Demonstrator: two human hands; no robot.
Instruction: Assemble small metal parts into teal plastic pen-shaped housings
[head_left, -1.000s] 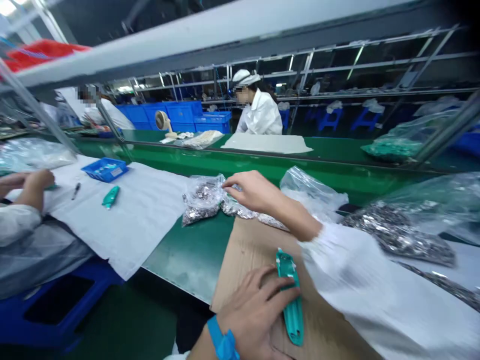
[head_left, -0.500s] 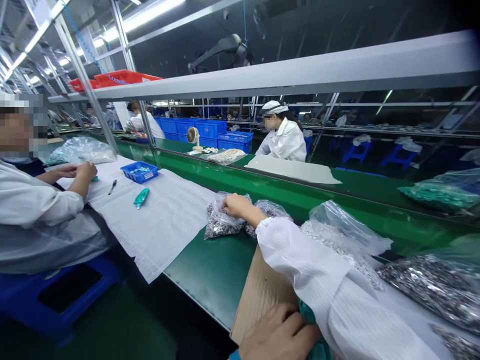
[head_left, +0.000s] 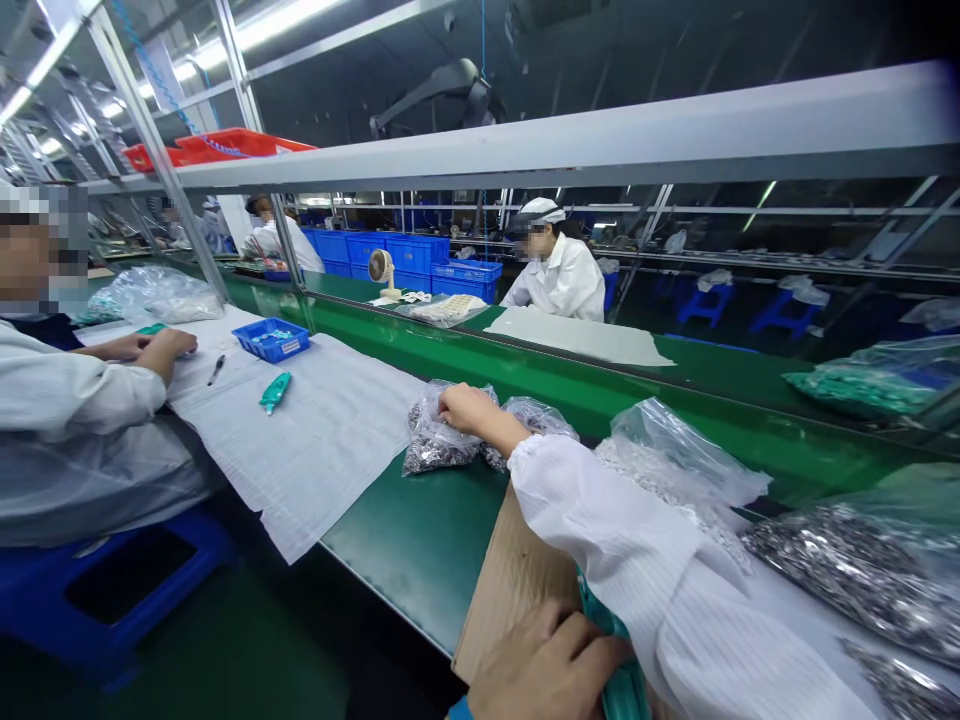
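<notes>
My right hand (head_left: 466, 410) reaches across to a clear plastic bag (head_left: 439, 457) of small shiny metal parts. Its fingers are bent together at the bag's mouth, and whatever is between the fingertips is hidden. At the bottom, my left hand (head_left: 546, 662) is closed over a teal plastic piece (head_left: 619, 665), partly covered by my fingers and right sleeve. Below it lies a brown cardboard sheet (head_left: 517, 570) on the green tabletop. A second bag of metal parts (head_left: 544, 415) sits just behind my right wrist.
To the right lie a bag of white parts (head_left: 660, 470) and a larger bag of metal parts (head_left: 855, 560). At left, a co-worker (head_left: 90, 400) sits by white sheeting (head_left: 337, 420) with a blue tray (head_left: 271, 340) and a teal casing (head_left: 275, 393). A shelf rail (head_left: 525, 155) crosses overhead.
The view has shifted slightly. My right hand stays at the bag, its fingers still bent together. More of the teal piece shows beside my left hand.
</notes>
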